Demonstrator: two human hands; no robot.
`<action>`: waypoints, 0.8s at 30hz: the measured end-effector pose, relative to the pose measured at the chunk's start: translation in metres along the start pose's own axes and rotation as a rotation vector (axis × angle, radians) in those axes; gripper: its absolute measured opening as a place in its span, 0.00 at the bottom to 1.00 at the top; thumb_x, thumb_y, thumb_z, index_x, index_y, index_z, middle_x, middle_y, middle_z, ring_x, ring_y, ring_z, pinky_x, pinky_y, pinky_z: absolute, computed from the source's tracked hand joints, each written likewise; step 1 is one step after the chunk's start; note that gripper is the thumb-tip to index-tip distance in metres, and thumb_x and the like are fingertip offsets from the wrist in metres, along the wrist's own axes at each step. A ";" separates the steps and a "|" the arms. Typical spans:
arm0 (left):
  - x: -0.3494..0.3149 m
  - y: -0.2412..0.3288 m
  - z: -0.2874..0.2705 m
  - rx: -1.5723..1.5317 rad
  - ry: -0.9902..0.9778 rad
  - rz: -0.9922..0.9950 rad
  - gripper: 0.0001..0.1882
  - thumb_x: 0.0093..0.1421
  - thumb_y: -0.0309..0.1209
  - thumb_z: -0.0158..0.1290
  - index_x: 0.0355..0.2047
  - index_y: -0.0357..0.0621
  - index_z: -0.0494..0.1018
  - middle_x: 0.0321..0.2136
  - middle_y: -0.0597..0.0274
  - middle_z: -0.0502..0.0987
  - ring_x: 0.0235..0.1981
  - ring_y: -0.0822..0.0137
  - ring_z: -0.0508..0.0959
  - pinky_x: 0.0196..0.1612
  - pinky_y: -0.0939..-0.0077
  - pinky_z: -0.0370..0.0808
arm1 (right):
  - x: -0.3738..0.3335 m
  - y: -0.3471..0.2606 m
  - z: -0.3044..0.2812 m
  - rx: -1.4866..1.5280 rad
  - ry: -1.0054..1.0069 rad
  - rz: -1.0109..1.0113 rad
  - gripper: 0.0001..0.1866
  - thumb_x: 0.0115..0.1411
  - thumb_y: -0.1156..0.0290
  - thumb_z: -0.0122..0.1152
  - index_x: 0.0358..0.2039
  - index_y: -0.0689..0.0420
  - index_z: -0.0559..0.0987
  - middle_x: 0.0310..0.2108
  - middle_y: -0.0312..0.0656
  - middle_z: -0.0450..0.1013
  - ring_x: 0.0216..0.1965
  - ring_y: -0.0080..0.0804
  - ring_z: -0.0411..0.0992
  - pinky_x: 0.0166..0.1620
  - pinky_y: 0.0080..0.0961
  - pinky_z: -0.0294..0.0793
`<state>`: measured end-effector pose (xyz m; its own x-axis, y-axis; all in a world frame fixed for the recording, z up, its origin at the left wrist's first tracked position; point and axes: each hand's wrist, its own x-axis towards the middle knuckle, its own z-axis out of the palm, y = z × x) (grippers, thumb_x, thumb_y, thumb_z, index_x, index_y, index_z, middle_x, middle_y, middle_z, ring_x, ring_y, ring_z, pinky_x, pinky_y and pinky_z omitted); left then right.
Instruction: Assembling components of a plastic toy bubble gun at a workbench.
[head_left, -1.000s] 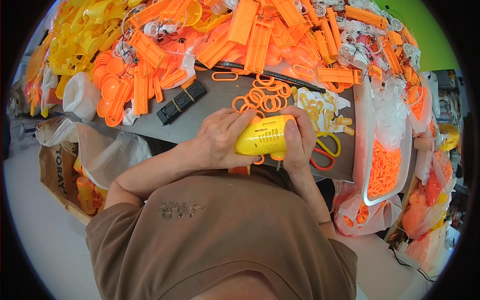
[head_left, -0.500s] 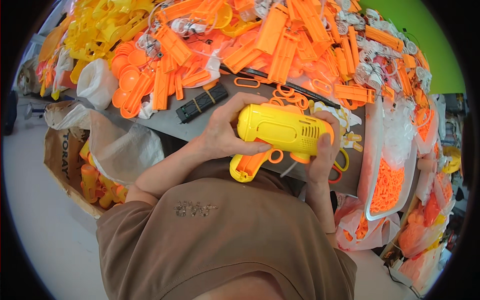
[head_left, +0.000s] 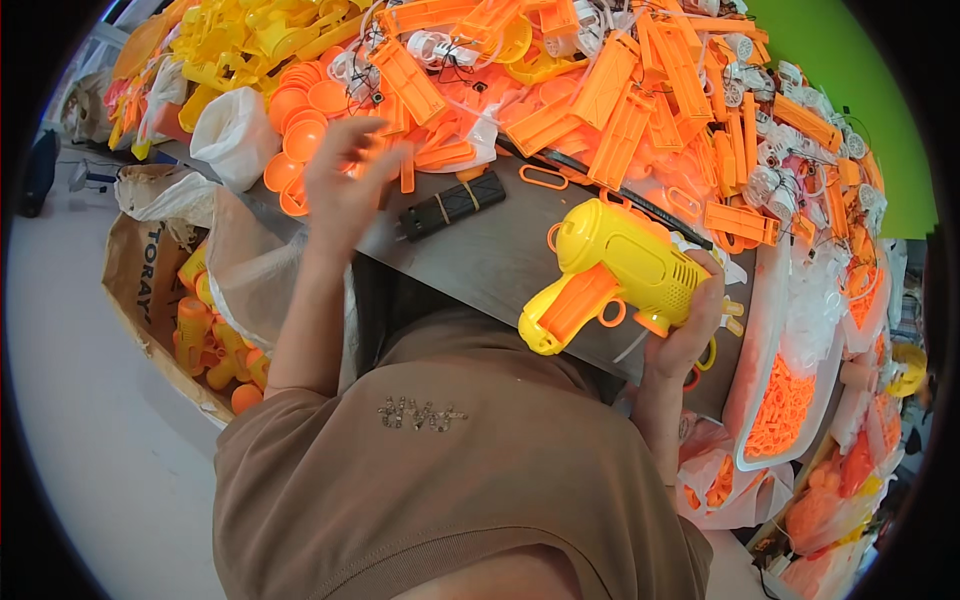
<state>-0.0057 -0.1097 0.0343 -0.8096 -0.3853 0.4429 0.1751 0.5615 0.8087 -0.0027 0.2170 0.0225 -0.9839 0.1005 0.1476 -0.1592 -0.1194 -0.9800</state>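
Observation:
My right hand [head_left: 688, 325] is closed round the front end of a yellow toy bubble gun [head_left: 640, 250] with an orange trigger and an orange handle panel. The gun is held over the near edge of the grey table [head_left: 480, 270], its handle pointing down to the left. My left hand [head_left: 345, 180] is raised at the near left of the parts heap, fingers apart and slightly blurred, beside orange round caps [head_left: 302, 140] and long orange covers. Nothing shows in it. A black block with a rubber band [head_left: 452, 205] lies on the table to its right.
Orange housings [head_left: 620, 135] with wires and white motors heap along the back. Yellow shells [head_left: 250, 50] lie back left, near a white bag [head_left: 235, 135]. A paper sack [head_left: 130, 290] of yellow-and-orange toys stands left. A tub [head_left: 738, 440] of small orange pieces stands right, near scissors [head_left: 708, 355].
My left hand has let go of the bubble gun and moved left and up to the orange parts. The gun, now in my right hand alone, has shifted right and tilted.

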 end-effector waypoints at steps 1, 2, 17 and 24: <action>0.008 -0.015 -0.015 0.087 0.072 0.002 0.13 0.46 0.30 0.60 0.33 0.40 0.75 0.30 0.65 0.74 0.28 0.74 0.70 0.33 0.80 0.68 | 0.001 -0.001 0.001 0.004 -0.003 0.001 0.21 0.61 0.58 0.38 0.43 0.64 0.65 0.37 0.48 0.69 0.38 0.32 0.70 0.41 0.26 0.70; 0.015 -0.029 -0.031 0.172 0.145 0.002 0.12 0.47 0.29 0.59 0.33 0.39 0.75 0.29 0.65 0.74 0.27 0.73 0.70 0.32 0.80 0.68 | 0.001 -0.002 0.002 0.010 -0.009 0.001 0.21 0.61 0.58 0.38 0.43 0.64 0.65 0.37 0.48 0.69 0.38 0.32 0.70 0.41 0.25 0.70; 0.099 -0.091 -0.047 0.893 -0.071 -0.234 0.22 0.47 0.43 0.52 0.38 0.40 0.75 0.33 0.48 0.77 0.38 0.54 0.76 0.42 0.64 0.71 | 0.000 -0.004 0.006 -0.026 -0.030 -0.021 0.21 0.60 0.58 0.40 0.42 0.65 0.66 0.35 0.44 0.67 0.36 0.28 0.68 0.38 0.22 0.68; 0.099 -0.088 -0.085 0.929 0.173 -0.117 0.15 0.49 0.39 0.49 0.33 0.42 0.75 0.29 0.49 0.77 0.33 0.52 0.76 0.38 0.63 0.71 | 0.003 -0.003 -0.003 -0.021 0.033 -0.054 0.21 0.60 0.58 0.41 0.42 0.65 0.66 0.35 0.44 0.67 0.35 0.27 0.68 0.38 0.21 0.68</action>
<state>-0.0534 -0.2597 0.0404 -0.6865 -0.5370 0.4903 -0.4774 0.8414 0.2531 -0.0051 0.2204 0.0254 -0.9706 0.1389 0.1964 -0.2101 -0.0918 -0.9734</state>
